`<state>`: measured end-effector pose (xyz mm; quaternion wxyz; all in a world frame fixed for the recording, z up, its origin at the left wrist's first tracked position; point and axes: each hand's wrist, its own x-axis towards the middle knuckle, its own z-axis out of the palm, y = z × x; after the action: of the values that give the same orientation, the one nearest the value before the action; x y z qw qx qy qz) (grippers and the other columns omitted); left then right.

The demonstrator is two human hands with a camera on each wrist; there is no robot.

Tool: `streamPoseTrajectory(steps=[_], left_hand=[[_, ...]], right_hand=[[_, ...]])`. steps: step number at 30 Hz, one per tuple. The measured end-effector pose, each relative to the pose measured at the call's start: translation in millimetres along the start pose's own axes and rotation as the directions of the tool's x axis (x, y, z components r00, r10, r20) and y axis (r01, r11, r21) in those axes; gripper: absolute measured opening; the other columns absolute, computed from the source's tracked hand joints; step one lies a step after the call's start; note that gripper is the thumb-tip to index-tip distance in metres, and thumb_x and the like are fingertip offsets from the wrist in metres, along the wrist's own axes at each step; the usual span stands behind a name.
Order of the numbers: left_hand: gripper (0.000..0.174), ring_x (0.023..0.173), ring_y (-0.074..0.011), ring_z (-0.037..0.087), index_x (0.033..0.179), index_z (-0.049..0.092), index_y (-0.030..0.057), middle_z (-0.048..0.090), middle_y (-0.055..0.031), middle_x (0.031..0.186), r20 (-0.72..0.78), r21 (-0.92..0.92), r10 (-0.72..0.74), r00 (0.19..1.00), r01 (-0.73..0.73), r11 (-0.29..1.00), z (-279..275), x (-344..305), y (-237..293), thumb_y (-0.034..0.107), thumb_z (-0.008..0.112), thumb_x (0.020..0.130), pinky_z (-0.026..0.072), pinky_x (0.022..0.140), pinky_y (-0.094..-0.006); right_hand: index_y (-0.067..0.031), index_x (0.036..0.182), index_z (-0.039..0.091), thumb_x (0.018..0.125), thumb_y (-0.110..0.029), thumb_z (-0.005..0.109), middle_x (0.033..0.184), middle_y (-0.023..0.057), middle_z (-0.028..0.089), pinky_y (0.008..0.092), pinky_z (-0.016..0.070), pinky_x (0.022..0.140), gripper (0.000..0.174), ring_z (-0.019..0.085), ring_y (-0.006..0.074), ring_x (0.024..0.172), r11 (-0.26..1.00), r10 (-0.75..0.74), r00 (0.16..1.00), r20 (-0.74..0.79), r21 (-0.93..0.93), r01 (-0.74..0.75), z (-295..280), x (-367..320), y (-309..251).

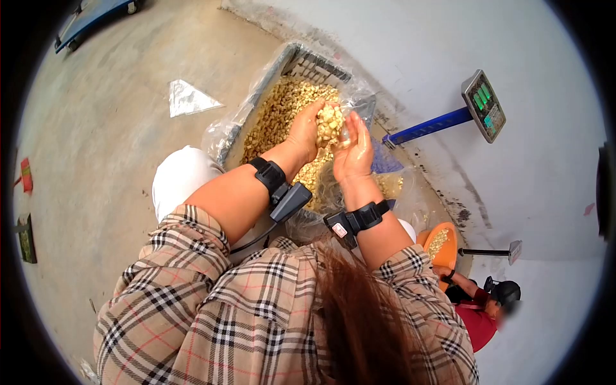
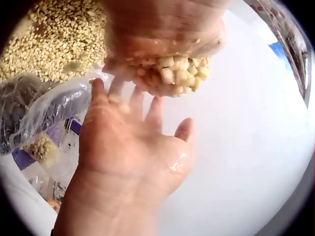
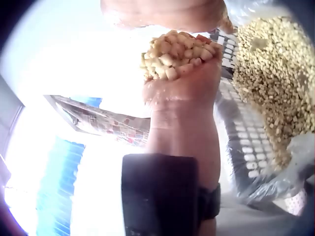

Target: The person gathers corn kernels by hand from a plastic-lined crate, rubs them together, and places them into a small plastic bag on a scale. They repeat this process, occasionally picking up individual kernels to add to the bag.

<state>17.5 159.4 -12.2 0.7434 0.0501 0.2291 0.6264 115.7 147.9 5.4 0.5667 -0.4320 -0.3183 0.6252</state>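
My left hand (image 1: pixel 307 130) cups a heap of small pale-yellow diced pieces (image 1: pixel 330 125) above a plastic-lined crate (image 1: pixel 256 97). More of these pieces (image 1: pixel 273 119) fill the crate. Facing the heap, my right hand (image 1: pixel 354 151) has its palm turned up and its fingers extended. In the left wrist view the heap (image 2: pixel 183 76) shows under the left hand (image 2: pixel 165 27), and the wet right palm (image 2: pixel 130 142) is opposite it. The right wrist view shows the heap (image 3: pixel 178 54) on the left hand (image 3: pixel 184 86), with part of the right hand (image 3: pixel 165 14) above.
A scale display (image 1: pixel 484 106) on a blue post (image 1: pixel 430 125) stands right of the crate. An orange tub (image 1: pixel 449 240) and a person in a red top (image 1: pixel 478 324) are at lower right. A plastic scrap (image 1: pixel 189 99) lies on the floor; a blue trolley (image 1: pixel 96 19) stands at upper left.
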Motion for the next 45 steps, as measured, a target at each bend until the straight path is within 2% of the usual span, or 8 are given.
streamPoseTrajectory(steps=[6,10,14,21,24,30,38,45], left_hand=[[0.024,0.086,-0.026,0.057,0.088,0.064,0.0055,0.06,-0.0114,0.092,0.363,0.784,0.524,0.771,-0.556,0.276,-11.3,7.5,-14.7,0.026,0.054,0.082,0.0441,0.077,-0.0338],[0.036,0.102,-0.0337,0.051,0.107,0.06,0.0133,0.054,-0.0135,0.113,0.639,0.766,0.472,0.608,-0.558,-0.318,5.8,-11.6,-13.7,0.034,0.056,0.078,0.0395,0.087,-0.0445],[0.054,0.121,-0.0332,0.036,0.127,0.045,0.0203,0.031,-0.0143,0.136,0.672,0.731,0.326,0.665,-0.525,-0.436,18.2,-28.6,-6.3,0.041,0.055,0.078,0.0294,0.097,-0.0495],[0.054,0.121,-0.0306,0.035,0.131,0.04,0.0118,0.025,-0.0171,0.137,0.244,0.854,0.577,0.78,-0.455,0.254,8.2,-12.1,1.2,0.038,0.049,0.085,0.0318,0.099,-0.0391],[0.043,0.119,-0.024,0.038,0.122,0.046,0.0137,0.039,-0.0091,0.129,-0.122,0.315,0.1,0.988,-0.057,0.947,25.4,-20.8,6.8,0.041,0.044,0.09,0.0356,0.096,-0.0417],[0.037,0.091,-0.0238,0.057,0.103,0.054,0.0124,0.059,-0.0082,0.098,-0.125,-0.08,-0.181,0.975,0.172,0.982,11.2,-7.1,-5.9,0.043,0.04,0.091,0.0479,0.08,-0.0412],[0.03,0.085,-0.0225,0.057,0.098,0.055,0.0117,0.058,-0.0092,0.092,0.022,-0.129,-0.257,0.966,0.258,0.958,11.8,-10.4,-3.0,0.037,0.041,0.09,0.0497,0.074,-0.0367],[0.029,0.086,-0.0217,0.057,0.095,0.055,0.0055,0.059,-0.0102,0.094,0.41,-0.202,-0.163,0.898,0.263,0.943,-8.8,3.3,-15.8,0.027,0.035,0.092,0.0488,0.077,-0.0343]], right_hand=[[-0.0123,0.112,0.051,0.089,-0.045,0.038,0.111,0.005,0.055,0.0382,0.0414,0.089,0.042,0.052,0.021,0.103,0.896,0.271,0.96,0.069,0.347,-0.278,9.4,-1.9,0.2],[-0.0126,0.106,0.053,0.088,-0.049,0.038,0.105,0.0062,0.056,0.0377,0.0449,0.085,0.044,0.053,0.0221,0.1,0.819,0.325,0.93,0.175,0.439,-0.369,2.7,1.6,1.6],[-0.0108,0.114,0.051,0.088,-0.05,0.037,0.118,0.0081,0.053,0.0385,0.0407,0.091,0.049,0.05,0.0258,0.107,0.789,0.207,0.911,0.357,0.489,-0.371,-14.3,8.3,9.4],[-0.0126,0.108,0.055,0.088,-0.047,0.04,0.113,0.0092,0.056,0.0431,0.041,0.092,0.043,0.052,0.0282,0.105,0.79,0.291,0.951,0.1,0.536,-0.298,1.3,5.5,-2.5],[-0.0091,0.108,0.056,0.089,-0.038,0.043,0.11,0.0097,0.057,0.0425,0.0433,0.09,0.037,0.054,0.0272,0.102,0.906,0.14,0.989,0.051,0.396,-0.149,-1.5,9.7,1.2],[0.0004,0.095,0.062,0.081,-0.012,0.057,0.104,0.0122,0.059,0.0358,0.0446,0.084,0.02,0.057,0.0256,0.098,0.634,-0.487,0.81,0.328,-0.506,0.585,-1.8,2.0,0.3],[-0.0063,0.095,0.064,0.071,-0.015,0.061,0.107,0.0137,0.058,0.0387,0.0444,0.085,0.026,0.055,0.0322,0.097,-0.026,-0.567,0.458,0.685,-0.571,0.821,15.3,-8.6,-21.8],[-0.0064,0.085,0.064,0.072,-0.015,0.06,0.094,0.0113,0.062,0.0393,0.0438,0.084,0.016,0.057,0.0313,0.091,-0.068,-0.561,0.412,0.718,-0.536,0.842,17.5,-8.2,-24.4]])
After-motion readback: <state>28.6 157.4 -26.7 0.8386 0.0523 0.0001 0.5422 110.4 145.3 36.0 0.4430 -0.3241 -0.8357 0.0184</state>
